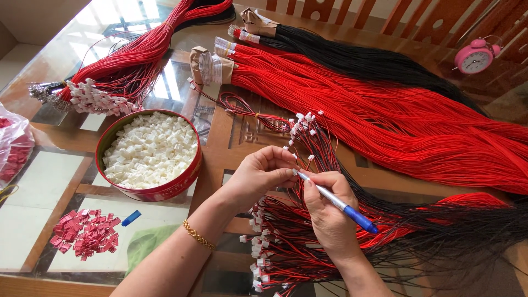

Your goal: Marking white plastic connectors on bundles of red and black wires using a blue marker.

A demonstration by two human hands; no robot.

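Head view: hands meet at table centre.
Left hand (263, 175): my fingers pinch a small white connector (290, 165) on a red-black wire pair, held steady for the pen tip.
Right hand (329, 212): closed around a blue pen (341, 205), tip at the connector.
Wire heap (308, 242): near, under both wrists, crowding them.
Red tin (147, 149): left, full of white housings, within reach.
Red wire bundle (385, 104): far right.
Pink clock (475, 56): far right.
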